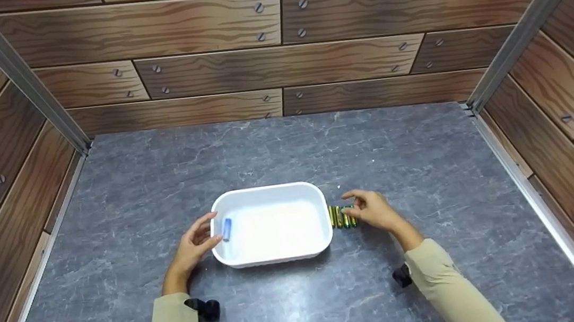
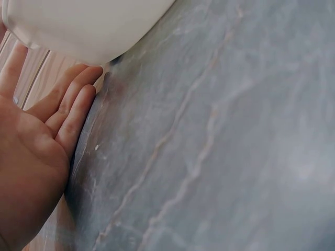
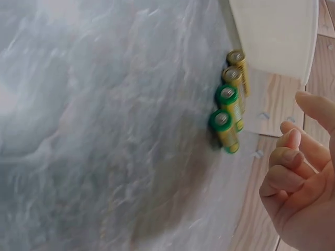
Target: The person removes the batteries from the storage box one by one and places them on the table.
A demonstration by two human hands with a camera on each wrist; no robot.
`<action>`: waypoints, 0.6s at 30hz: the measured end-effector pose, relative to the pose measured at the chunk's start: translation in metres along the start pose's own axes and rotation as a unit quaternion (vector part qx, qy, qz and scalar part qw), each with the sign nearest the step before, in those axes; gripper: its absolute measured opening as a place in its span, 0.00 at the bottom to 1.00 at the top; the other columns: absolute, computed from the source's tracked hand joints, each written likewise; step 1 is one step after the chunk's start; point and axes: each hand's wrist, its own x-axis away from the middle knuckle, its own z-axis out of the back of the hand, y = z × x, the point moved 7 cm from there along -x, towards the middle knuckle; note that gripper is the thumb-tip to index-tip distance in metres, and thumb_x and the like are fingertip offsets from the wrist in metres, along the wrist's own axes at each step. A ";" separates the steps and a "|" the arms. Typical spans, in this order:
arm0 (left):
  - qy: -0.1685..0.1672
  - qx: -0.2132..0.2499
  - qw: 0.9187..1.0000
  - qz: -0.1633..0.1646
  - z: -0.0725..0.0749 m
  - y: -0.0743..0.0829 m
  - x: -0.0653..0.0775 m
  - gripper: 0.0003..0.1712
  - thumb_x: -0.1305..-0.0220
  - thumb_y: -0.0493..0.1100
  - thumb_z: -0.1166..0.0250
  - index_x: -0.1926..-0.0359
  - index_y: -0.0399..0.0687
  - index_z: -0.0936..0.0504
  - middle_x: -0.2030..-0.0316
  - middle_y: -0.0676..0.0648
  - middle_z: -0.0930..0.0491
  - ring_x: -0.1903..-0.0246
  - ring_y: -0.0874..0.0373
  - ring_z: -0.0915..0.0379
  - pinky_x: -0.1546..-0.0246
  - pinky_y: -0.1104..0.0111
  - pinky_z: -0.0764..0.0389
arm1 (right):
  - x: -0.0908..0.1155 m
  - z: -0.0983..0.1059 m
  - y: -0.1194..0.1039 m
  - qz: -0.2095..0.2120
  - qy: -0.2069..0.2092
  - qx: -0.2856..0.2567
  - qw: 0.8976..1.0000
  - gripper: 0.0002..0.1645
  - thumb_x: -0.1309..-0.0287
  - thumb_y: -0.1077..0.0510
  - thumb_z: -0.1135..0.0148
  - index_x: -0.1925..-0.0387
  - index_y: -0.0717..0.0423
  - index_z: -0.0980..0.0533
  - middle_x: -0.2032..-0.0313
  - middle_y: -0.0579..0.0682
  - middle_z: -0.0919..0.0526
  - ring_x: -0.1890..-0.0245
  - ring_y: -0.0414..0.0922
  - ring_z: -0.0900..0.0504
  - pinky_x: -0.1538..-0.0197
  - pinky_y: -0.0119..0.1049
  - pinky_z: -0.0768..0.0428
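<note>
A white plastic tub (image 1: 281, 257) sits on the grey marbled table, with a blue cylindrical battery (image 1: 227, 229) lying inside near its left wall. My left hand (image 1: 193, 245) touches the tub's left rim with thumb and index finger; in the left wrist view its other fingers extend beside the tub. Several green-and-gold batteries (image 3: 226, 130) lie side by side on the table against the tub's right side. Over the right end of this row is my right hand (image 1: 373, 210), thumb and index finger apart and nothing between them. Its other fingers are loosely curled in the right wrist view.
Wood-patterned panels (image 1: 277, 66) wall the table (image 1: 285, 145) at the back and both sides. Metal posts (image 1: 28, 81) stand at the back corners. A small white speck (image 1: 339, 187) lies on the table behind the row of batteries.
</note>
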 end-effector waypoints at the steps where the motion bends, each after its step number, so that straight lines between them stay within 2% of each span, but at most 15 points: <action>1: 0.000 0.000 1.000 0.000 0.000 0.000 0.000 0.33 0.42 0.27 0.36 0.34 0.37 0.32 0.45 0.29 0.24 0.56 0.64 0.21 0.54 0.76 0.22 | 0.000 -0.001 -0.003 0.004 0.000 0.002 1.000 0.22 0.45 0.59 0.32 0.51 0.67 0.22 0.80 0.49 0.25 0.82 0.33 0.35 0.76 0.25 0.35; 8: 0.000 -0.001 1.000 0.004 0.000 -0.001 0.000 0.34 0.42 0.28 0.35 0.34 0.37 0.32 0.44 0.29 0.24 0.56 0.64 0.21 0.53 0.75 0.22 | -0.001 -0.005 -0.021 0.022 -0.003 0.000 1.000 0.21 0.44 0.58 0.32 0.52 0.66 0.21 0.78 0.52 0.23 0.80 0.34 0.34 0.75 0.26 0.34; 15: -0.010 0.004 1.000 0.011 0.000 -0.002 0.000 0.34 0.41 0.28 0.36 0.33 0.39 0.32 0.42 0.30 0.26 0.55 0.63 0.22 0.54 0.75 0.21 | 0.001 -0.007 -0.047 0.089 0.000 -0.048 0.995 0.21 0.44 0.56 0.33 0.55 0.67 0.21 0.80 0.46 0.25 0.80 0.34 0.34 0.76 0.27 0.34; 18: -0.010 0.002 1.000 0.009 0.000 -0.001 0.000 0.34 0.41 0.28 0.36 0.33 0.39 0.33 0.42 0.30 0.26 0.55 0.63 0.22 0.54 0.75 0.22 | -0.001 -0.011 -0.053 0.086 -0.005 -0.039 0.995 0.20 0.44 0.57 0.33 0.54 0.67 0.21 0.80 0.47 0.25 0.81 0.33 0.34 0.76 0.25 0.34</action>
